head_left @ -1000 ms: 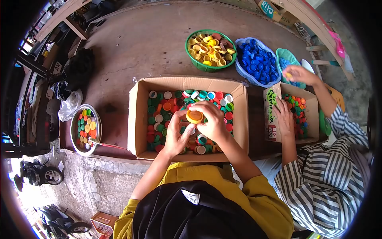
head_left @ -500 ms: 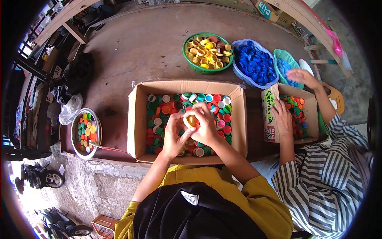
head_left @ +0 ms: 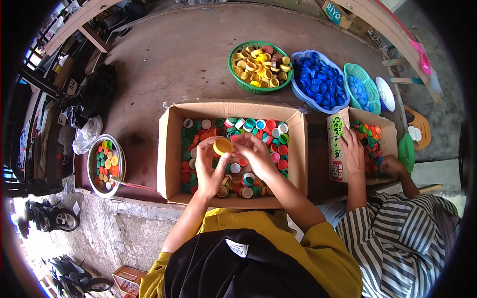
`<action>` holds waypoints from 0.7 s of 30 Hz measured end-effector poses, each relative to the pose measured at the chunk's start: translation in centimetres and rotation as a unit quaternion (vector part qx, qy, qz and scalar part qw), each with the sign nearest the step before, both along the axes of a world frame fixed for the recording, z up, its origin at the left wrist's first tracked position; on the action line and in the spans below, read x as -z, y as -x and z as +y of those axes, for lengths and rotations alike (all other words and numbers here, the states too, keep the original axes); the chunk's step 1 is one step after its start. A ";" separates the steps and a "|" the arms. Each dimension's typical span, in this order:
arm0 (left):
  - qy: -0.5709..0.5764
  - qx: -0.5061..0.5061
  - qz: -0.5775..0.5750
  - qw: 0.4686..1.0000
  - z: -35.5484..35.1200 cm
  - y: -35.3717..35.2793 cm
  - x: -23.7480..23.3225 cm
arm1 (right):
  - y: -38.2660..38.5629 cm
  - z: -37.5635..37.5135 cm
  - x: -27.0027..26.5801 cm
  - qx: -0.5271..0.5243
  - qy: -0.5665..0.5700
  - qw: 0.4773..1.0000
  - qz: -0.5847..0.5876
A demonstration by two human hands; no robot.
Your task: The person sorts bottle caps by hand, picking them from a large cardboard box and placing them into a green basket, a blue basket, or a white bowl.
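Above the cardboard box (head_left: 298,154), the left hand (head_left: 207,169) pinches 1 yellow cap (head_left: 222,146) between thumb and fingers, its hollow side turned toward the camera. The right hand (head_left: 256,156) is just beside it, fingers curled; whether they hold anything, I cannot tell. A light pinch at the rim should serve best, leaving the hollow in plain view, and working low over the mixed caps (head_left: 247,192) means a slip should land inside the box.
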State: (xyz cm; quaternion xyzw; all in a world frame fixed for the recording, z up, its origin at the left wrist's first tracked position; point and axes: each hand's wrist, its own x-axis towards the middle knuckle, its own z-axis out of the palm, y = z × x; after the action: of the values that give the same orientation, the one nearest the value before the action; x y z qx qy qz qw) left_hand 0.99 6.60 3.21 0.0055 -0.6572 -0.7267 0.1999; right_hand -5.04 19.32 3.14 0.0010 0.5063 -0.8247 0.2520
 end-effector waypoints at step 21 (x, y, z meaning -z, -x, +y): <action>0.032 -0.289 0.050 0.956 -8.0 -1.8 0.4 | 24.1 2.6 -2.2 0.080 -0.240 0.952 0.171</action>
State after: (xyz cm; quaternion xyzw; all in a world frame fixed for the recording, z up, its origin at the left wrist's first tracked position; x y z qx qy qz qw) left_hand 2.81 -1.40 2.79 0.1526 -0.6399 -0.6156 0.4338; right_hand -29.11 21.95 5.31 -0.0393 0.7232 -0.6840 0.0871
